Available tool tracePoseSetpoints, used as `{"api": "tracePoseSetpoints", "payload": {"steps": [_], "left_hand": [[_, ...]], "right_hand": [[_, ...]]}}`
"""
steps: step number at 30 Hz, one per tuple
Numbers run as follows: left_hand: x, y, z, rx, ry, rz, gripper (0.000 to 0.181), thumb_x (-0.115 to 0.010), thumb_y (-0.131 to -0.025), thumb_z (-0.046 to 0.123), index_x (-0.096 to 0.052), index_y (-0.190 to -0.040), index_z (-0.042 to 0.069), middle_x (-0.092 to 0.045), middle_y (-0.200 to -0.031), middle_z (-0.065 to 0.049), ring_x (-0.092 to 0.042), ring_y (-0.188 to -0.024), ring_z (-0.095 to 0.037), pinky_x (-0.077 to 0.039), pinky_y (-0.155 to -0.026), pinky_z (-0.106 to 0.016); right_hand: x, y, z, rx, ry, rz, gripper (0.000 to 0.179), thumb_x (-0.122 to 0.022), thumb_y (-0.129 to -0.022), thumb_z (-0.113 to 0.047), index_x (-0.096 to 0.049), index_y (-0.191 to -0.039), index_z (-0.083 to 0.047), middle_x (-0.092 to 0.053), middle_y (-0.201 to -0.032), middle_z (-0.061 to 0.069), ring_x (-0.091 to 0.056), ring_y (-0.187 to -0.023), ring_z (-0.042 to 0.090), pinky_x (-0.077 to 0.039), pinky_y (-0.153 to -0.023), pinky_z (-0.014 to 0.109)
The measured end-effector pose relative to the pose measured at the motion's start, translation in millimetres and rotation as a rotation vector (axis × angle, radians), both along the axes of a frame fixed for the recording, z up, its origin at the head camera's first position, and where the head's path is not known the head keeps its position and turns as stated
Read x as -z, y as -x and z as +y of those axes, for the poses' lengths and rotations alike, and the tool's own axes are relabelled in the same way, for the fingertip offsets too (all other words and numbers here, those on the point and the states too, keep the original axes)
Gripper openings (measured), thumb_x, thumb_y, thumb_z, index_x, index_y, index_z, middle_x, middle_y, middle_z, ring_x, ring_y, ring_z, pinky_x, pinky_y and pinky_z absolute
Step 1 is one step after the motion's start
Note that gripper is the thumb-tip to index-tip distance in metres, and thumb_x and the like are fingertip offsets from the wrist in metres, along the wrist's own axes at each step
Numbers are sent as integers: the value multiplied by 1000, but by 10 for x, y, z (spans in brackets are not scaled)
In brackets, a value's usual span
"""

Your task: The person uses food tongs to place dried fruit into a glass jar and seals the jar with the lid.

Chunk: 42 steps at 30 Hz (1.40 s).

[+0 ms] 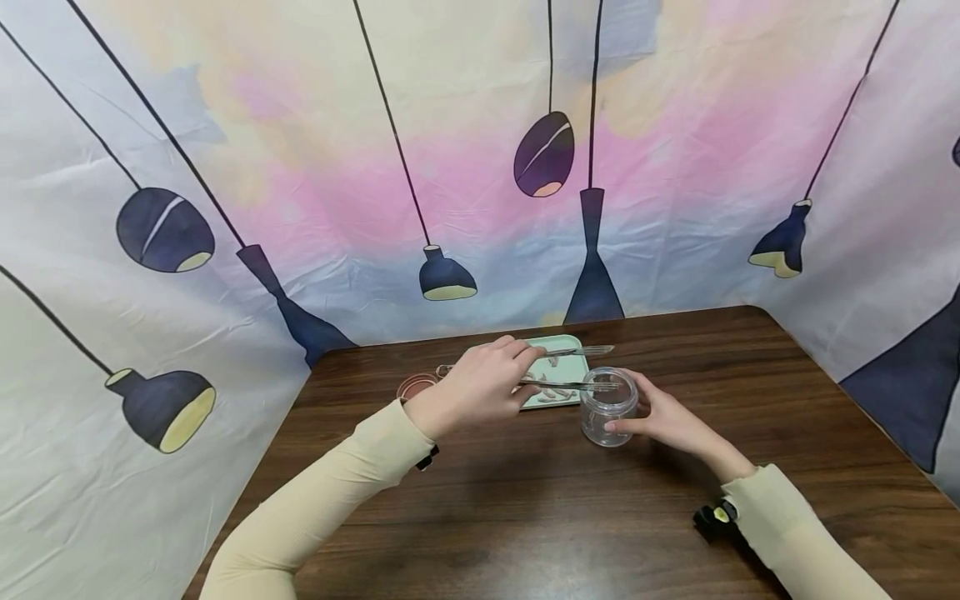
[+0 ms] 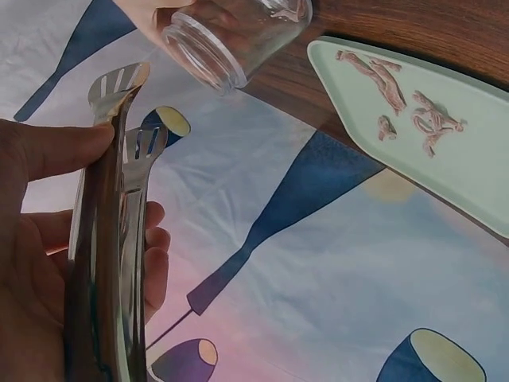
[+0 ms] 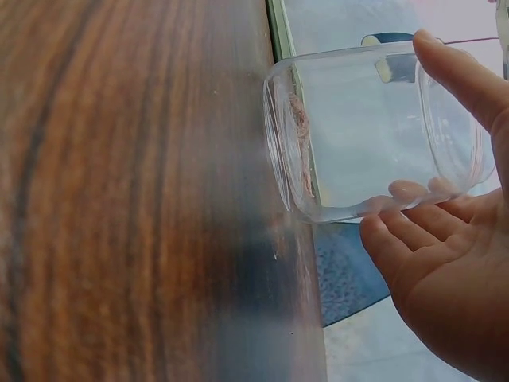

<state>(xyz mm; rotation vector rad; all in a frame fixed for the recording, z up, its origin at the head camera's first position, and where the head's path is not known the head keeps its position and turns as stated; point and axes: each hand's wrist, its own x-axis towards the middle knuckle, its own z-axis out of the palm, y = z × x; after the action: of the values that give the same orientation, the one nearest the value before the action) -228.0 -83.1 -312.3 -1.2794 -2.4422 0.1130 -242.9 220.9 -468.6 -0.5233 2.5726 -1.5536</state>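
My left hand (image 1: pixel 483 379) grips a pair of metal tongs (image 2: pixel 103 231) with slotted ends, its arms apart. One arm's tip overlaps the mouth of a clear jar (image 1: pixel 609 408) in the head view; the tongs have nothing visible between their ends. Around the jar's side curl the thumb and fingers of my right hand (image 1: pixel 667 417), and the jar stands on the table. A small brownish-pink piece (image 3: pixel 301 131) shows at the jar's base. Behind the left hand lies a pale green tray (image 2: pixel 477 179) with several dried-looking, brownish-pink strips (image 2: pixel 382 83) on it.
A reddish round item (image 1: pixel 416 386), partly covered by the left wrist, lies left of the tray. All stand on a dark wood table (image 1: pixel 480 517). A cloth backdrop (image 1: pixel 487 167) printed with lamps hangs behind the table and at its sides.
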Motion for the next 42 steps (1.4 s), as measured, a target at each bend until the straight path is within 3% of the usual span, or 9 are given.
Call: {"api": "tracePoseSetpoints", "payload": {"steps": [8,13,23,36,42], "left_hand": [[-19,10,-121,-86,-68,-81,55,-71,-95,36,-57,-140,7,-64,-128,-8,-60,-118,-23,-54,-88,-39],[-5,71,-249,-157,-128,-119,58,-71,-95,37,-55,-144,9,-63,-132,-10,-59,-121,-26,-55,-85,-42],[43,195,-518,-297,-235,-185,56,-70,-96,35,-56,-143,8,-63,-133,-13,-58,-123,-31,-52,-93,-49],[321,330,-631,-415,-267,-287,58,-70,-96,36,-55,-143,5,-61,-135,-17,-60,-119,-34,-50,-93,-51],[481,409,-642,-460,-284,-328,57,-71,-96,34,-57,-141,3,-62,-133,-18,-64,-110,-33,-52,-90,-51]], "right_hand": [[-5,-16,-12,-2,1,3,99,-85,-83,-36,-26,-158,-10,-48,-145,24,-45,-136,44,-42,-102,60],[-7,-31,-23,-5,-12,12,98,-84,-84,-36,-25,-158,-7,-47,-146,26,-44,-136,46,-42,-102,60],[-9,-55,-28,-3,-29,2,99,-84,-83,-38,-26,-158,-7,-46,-146,25,-42,-137,47,-43,-101,60],[-10,-43,-40,-9,-5,10,98,-85,-83,-36,-27,-157,-8,-48,-146,24,-43,-137,45,-42,-103,60],[-9,-37,-36,-12,-3,15,98,-84,-83,-35,-26,-158,-8,-47,-146,24,-42,-138,45,-41,-102,60]]}}
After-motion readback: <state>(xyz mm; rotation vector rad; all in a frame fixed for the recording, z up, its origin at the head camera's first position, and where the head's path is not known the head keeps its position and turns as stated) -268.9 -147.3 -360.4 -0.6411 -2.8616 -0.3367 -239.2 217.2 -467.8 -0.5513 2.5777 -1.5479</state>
